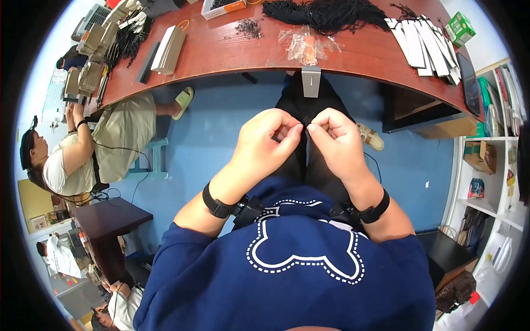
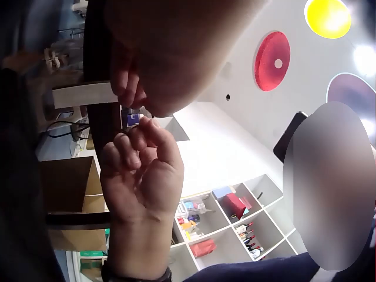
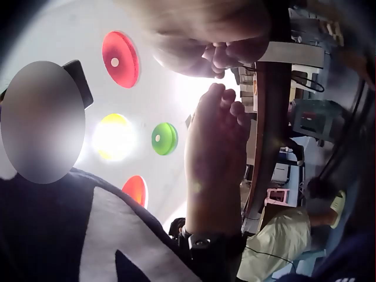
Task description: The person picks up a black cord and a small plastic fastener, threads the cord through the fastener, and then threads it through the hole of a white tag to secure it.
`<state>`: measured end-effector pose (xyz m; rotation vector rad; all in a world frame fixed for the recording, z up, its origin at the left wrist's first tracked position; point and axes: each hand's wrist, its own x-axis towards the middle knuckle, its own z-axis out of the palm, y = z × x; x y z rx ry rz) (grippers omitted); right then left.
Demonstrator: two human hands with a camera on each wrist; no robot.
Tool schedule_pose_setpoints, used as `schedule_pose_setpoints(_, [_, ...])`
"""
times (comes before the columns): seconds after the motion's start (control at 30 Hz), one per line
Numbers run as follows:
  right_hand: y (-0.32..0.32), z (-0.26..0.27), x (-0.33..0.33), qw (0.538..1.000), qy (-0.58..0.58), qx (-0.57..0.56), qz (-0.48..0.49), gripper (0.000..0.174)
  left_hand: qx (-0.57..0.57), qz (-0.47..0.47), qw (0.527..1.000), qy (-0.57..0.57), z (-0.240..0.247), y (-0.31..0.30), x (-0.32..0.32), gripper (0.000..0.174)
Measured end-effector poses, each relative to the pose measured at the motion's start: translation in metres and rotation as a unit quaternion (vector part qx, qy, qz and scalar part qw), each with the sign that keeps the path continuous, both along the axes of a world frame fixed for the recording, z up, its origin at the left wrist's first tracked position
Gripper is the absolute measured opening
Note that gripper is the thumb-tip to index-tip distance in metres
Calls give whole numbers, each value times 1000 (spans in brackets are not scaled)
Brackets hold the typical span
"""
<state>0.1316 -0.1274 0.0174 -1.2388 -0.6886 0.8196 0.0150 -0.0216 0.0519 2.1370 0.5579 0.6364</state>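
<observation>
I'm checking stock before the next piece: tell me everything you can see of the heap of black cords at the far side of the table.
The heap of black cords is a loose, tangled mass of thin, thread-like dark strands, spread wide and low on the red-brown table near its far edge. A clear plastic bag lies in front of it, white tags to its right. Neither the left hand nor the right hand touches it; both pinch a thin strand over the lap.
</observation>
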Motion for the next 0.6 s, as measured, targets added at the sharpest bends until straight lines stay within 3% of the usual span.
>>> schedule_pose_setpoints(0.3, [0,7,-6,999,-47,-9,-23,11,80,-9,997,8,-4,2,1,7])
schedule_pose_setpoints(0.6, [1,7,-4,997,-68,-12,-28,12,73,-12,997,7,-3,2,0,8])
